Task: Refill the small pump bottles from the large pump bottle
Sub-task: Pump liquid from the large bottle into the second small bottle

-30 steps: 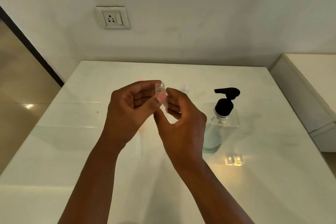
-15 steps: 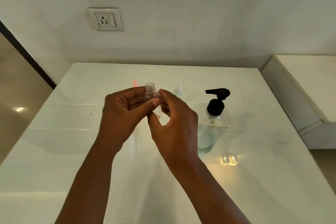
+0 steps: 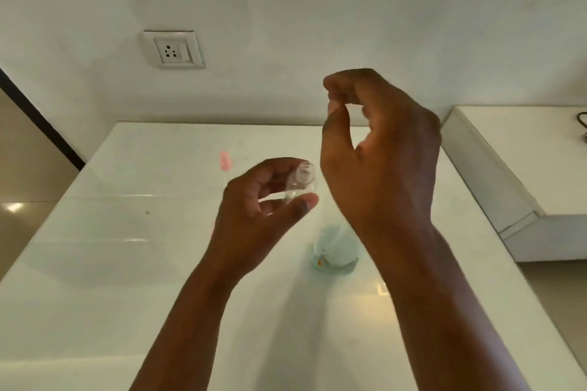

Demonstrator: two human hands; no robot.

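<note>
- We're seeing both forearms coming in from the bottom edge over the white table (image 3: 95, 311).
- Left hand (image 3: 254, 216) is gripping the small pump bottle (image 3: 300, 184): thumb under its lower side, curled fingers over the far side. The bottle is clear, capless, tilted so its open neck is facing up toward us, and held above the table.
- Right hand (image 3: 381, 162) is hanging higher, just right of the bottle and not touching it. Thumb and forefinger are pinching together at the top, other fingers curled behind. We can't tell whether anything is sitting in that pinch; too blurred.
- Large pump bottle (image 3: 333, 251) is standing on the table below and between the wrists. We're only getting its clear lower body; the right hand is covering the upper part.
- Farther back, a pink item (image 3: 225, 160) is lying on the table left of the hands, too blurred to identify.
- Wall socket (image 3: 173, 49) is sitting on the wall behind the table.
- A white ledge (image 3: 524, 152) is running along the right side.
</note>
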